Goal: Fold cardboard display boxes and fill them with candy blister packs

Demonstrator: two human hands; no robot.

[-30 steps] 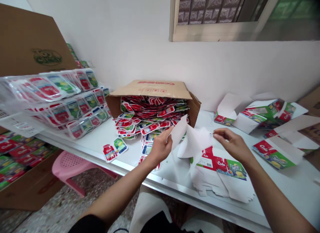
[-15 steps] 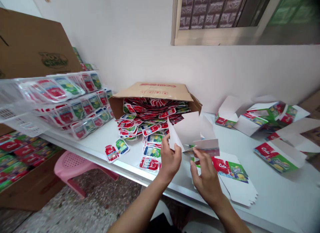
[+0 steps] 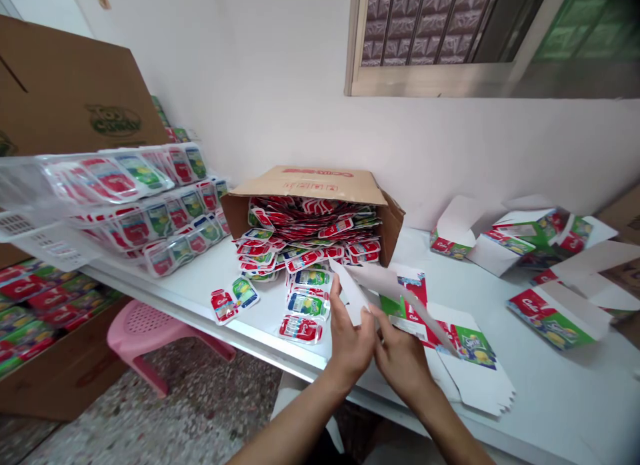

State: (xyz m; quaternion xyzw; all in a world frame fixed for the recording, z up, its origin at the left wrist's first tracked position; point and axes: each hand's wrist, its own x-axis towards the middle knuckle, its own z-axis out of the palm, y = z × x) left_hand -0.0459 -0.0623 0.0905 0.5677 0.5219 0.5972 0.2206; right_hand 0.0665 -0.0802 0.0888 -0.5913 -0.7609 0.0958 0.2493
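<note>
Above the table's front edge, a partly folded cardboard carton (image 3: pixel 367 282) is in my hands, its plain white inside facing me. My left hand (image 3: pixel 353 342) closes on its left side, and my right hand (image 3: pixel 400 352) grips its near edge, the two hands almost touching. My fingertips are partly hidden by the board. Just behind my right hand lie flat printed cartons (image 3: pixel 473 348) in red and green. To the left of my hands is a short row of jar-shaped candy packets (image 3: pixel 305 304), with two loose packets (image 3: pixel 234 302) further left.
An open brown box (image 3: pixel 320 182) on its side spills many packets at the table's back. Half-formed cartons (image 3: pixel 555 315) stand at the right. A clear plastic tray of packets (image 3: pixel 105 178) is at the left, near a pink stool (image 3: pixel 145 325) and a large box of filled cartons (image 3: pixel 55 305).
My hands have come together on the carton, the right one moving left. The carton has turned and lowered, so its panels now slope down to the right.
</note>
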